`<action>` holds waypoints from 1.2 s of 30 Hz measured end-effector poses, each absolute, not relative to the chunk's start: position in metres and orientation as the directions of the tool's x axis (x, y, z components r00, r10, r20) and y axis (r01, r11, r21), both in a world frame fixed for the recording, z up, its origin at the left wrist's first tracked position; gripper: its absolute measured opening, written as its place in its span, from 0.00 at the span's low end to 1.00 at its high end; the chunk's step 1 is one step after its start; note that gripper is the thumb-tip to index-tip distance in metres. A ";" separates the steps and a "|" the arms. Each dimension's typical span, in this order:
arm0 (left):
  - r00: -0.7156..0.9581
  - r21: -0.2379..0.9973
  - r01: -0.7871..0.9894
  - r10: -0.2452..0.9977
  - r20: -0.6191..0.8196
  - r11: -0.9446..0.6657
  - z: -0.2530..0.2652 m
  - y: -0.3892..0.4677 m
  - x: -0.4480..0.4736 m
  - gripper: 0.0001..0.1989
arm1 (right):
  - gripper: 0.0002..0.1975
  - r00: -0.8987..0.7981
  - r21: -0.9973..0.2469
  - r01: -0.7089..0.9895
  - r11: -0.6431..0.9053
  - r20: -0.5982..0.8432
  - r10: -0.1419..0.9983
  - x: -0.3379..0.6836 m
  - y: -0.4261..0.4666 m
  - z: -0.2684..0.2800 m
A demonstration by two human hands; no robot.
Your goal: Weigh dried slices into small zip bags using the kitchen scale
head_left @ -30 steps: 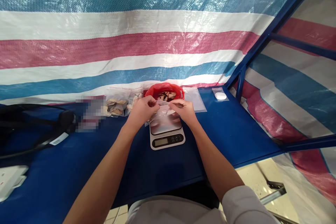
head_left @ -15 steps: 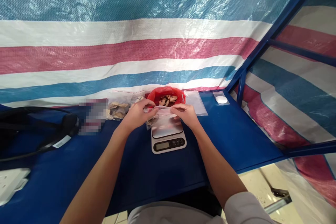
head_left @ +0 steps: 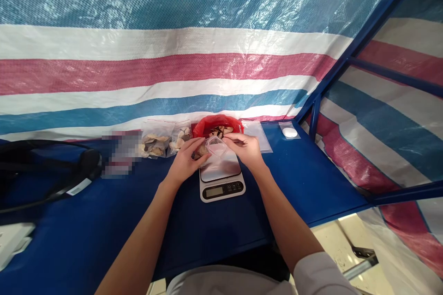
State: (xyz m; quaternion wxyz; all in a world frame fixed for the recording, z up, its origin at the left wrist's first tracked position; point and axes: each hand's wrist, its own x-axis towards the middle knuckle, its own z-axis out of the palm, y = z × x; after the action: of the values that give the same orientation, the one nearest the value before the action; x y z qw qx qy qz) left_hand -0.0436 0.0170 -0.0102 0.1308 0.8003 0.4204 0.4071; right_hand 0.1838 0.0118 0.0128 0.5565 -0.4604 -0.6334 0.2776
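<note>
Over the digital kitchen scale (head_left: 222,193), a small clear plastic bag (head_left: 217,146) is held with its mouth parted. My right hand (head_left: 245,150) pinches the bag's right rim between thumb and fingers. At the bag's left edge is my left hand (head_left: 188,161), thumb and forefinger spread apart; whether the tips touch the plastic is hard to see. Brownish pieces (head_left: 201,150) show between those fingers, left of the scale plate. Just behind the hands sits a red plastic bag (head_left: 216,120), its top open, with dark-edged pale dried slices (head_left: 221,131) inside.
Clear bags of dried slices (head_left: 154,144) and pale round pieces (head_left: 180,137) stand left. Flat clear bags (head_left: 265,136) lie right, beyond them a white oval item (head_left: 290,132) on a small bag. A black cabled item (head_left: 92,163) and white power strip (head_left: 15,242) lie far left.
The clear bag's mouth has opened and faces up towards me. My left hand has shifted slightly down, its fingers now apart instead of pinching, uncovering the bag of pale pieces.
</note>
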 end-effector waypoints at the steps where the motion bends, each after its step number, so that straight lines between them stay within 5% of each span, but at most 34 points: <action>1: 0.303 0.550 0.566 0.776 0.553 -0.614 -0.012 0.017 -0.043 0.25 | 0.10 0.012 -0.834 0.343 0.433 0.464 0.886 0.180 0.010 0.018; 5: 0.276 0.544 0.574 0.769 0.576 -0.613 -0.017 0.016 -0.041 0.22 | 0.11 -0.141 -0.697 0.595 0.399 0.398 0.906 0.165 0.008 0.037; 12: 0.267 0.534 0.581 0.763 0.588 -0.614 -0.019 0.012 -0.038 0.21 | 0.07 -0.136 -0.675 0.660 0.330 0.324 0.936 0.152 0.020 0.040; 21: 0.222 0.618 0.610 0.856 0.466 -0.495 -0.002 0.009 -0.046 0.27 | 0.10 -0.278 -0.908 0.178 0.379 0.323 0.905 0.176 0.035 0.047; 26: 0.184 0.709 0.593 0.922 0.342 -0.381 0.014 0.011 -0.051 0.28 | 0.13 -0.293 -0.927 0.080 0.367 0.330 0.897 0.190 0.037 0.060; 32: 0.063 0.961 0.214 0.984 0.165 -0.175 0.028 0.012 -0.046 0.35 | 0.15 -0.194 -0.948 -0.022 0.318 0.316 0.929 0.196 0.044 0.051; 36: -0.053 0.992 0.014 0.991 0.126 -0.125 0.030 0.017 -0.044 0.37 | 0.18 -0.111 -0.960 -0.138 0.242 0.258 0.960 0.194 0.050 0.038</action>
State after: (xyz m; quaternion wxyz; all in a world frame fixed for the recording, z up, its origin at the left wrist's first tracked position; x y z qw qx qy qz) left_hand -0.0442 0.0171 0.0296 0.4511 0.5194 0.4835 0.5412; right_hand 0.1945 0.0500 0.0376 0.5562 -0.3676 -0.5585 0.4936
